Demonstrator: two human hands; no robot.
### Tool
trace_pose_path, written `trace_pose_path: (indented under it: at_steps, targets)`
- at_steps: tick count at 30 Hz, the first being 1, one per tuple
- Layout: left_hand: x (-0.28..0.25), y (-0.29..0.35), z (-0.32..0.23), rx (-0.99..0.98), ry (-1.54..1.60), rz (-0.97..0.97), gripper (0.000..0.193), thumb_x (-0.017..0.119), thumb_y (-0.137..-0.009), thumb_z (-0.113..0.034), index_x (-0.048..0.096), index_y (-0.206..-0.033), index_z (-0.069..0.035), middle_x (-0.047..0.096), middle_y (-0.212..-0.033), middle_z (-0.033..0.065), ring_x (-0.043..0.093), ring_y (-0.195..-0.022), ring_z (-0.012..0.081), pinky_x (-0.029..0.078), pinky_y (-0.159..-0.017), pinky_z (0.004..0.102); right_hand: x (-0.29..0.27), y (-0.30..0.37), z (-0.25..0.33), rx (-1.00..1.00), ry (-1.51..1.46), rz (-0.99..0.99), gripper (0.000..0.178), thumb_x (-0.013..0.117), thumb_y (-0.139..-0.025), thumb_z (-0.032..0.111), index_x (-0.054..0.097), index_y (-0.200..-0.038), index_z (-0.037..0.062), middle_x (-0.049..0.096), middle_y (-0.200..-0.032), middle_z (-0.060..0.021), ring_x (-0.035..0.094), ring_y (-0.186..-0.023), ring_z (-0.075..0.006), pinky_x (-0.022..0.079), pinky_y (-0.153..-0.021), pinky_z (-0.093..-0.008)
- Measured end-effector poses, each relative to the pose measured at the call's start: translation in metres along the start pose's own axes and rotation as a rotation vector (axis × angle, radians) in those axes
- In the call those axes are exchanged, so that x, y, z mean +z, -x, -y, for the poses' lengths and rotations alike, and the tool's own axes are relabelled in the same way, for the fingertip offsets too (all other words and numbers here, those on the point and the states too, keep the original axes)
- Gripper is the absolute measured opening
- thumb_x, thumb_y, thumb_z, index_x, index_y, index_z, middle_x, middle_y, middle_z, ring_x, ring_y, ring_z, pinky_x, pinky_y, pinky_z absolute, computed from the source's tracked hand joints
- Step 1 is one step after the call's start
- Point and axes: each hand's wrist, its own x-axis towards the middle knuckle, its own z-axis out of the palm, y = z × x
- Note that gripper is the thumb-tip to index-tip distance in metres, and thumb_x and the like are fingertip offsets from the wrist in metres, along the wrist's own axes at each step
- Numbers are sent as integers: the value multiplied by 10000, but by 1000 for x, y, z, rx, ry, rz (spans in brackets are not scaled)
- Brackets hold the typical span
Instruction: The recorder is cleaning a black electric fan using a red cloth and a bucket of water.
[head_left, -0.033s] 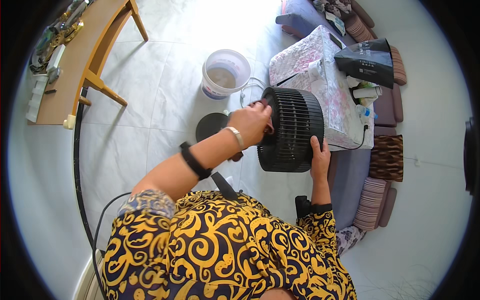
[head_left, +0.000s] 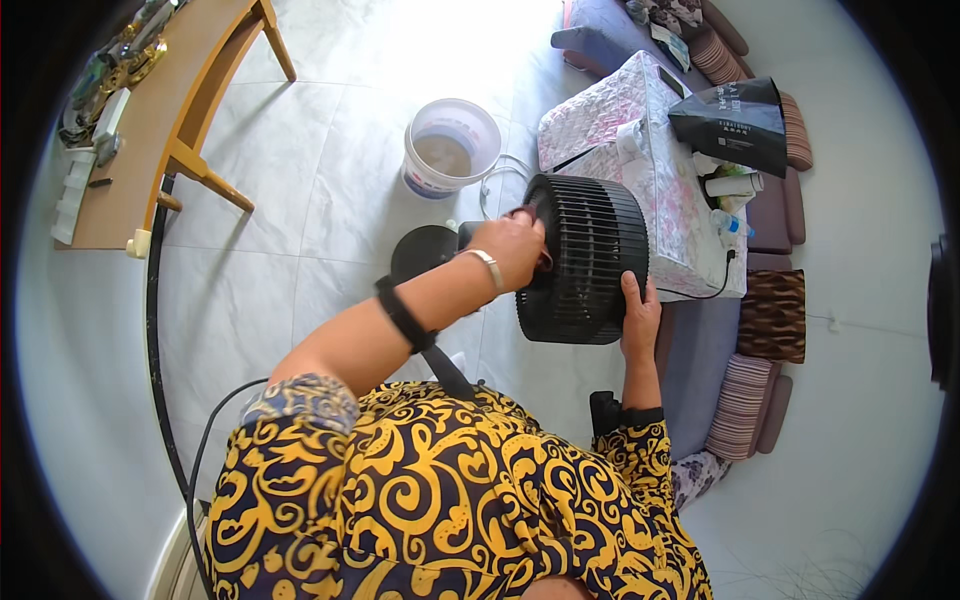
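A black fan (head_left: 598, 250) with a drum-shaped, slatted head is held up in front of me. My left hand (head_left: 508, 252) is closed on a dark reddish cloth (head_left: 546, 262) and presses it to the left face of the fan head. Most of the cloth is hidden by the hand. Against the slatted rim on the lower right, my right hand (head_left: 641, 316) grips the fan head, its thumb on the slats. Behind my left forearm shows a round black base (head_left: 424, 250) near the floor, partly covered.
Beyond the fan, a white bucket (head_left: 487, 125) with murky water stands on the tiled floor. To the right is a table with a quilted floral cover (head_left: 600, 110), bearing a black bag (head_left: 735, 125) and a bottle (head_left: 733, 223). A sofa (head_left: 690, 350) lies right; a wooden table (head_left: 150, 130) stands left.
My left hand has shifted slightly to the right along the fan's face with the cloth. The cloth's hanging end below the wrist no longer shows. My right hand and the fan stay put.
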Motion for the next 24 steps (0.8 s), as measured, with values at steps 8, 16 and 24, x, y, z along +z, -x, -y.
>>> trace_pose_path:
  at_steps: [8, 16, 24]
  targets:
    - [-15, 27, 31, 295, 34, 198, 396, 626, -667, -169, 567, -1057, -144, 573, -987, 70, 610, -825, 273, 500, -689, 386, -7, -8, 0, 9, 65, -16, 393, 592, -860, 293, 541, -1104, -11, 573, -1020, -20, 509, -908, -96, 392, -822, -219]
    - [-21, -9, 37, 161, 391, -165, 342, 618, -674, -214, 621, -1014, -182, 613, -928, 102, 595, -855, 294, 482, -726, 370, -6, -9, 0, 66, 12, -54, 393, 565, -874, 306, 536, -1121, 2, 573, -1036, -19, 509, -921, -89, 384, -828, -214]
    - [-24, -88, 1, 188, -297, 598, 279, 620, -728, -264, 674, -955, -111, 635, -1016, 105, 622, -909, 224, 500, -750, 350, -7, -4, -3, 43, -14, -28, 392, 574, -867, 297, 548, -1103, -15, 584, -1028, -39, 509, -926, -107, 394, -827, -226]
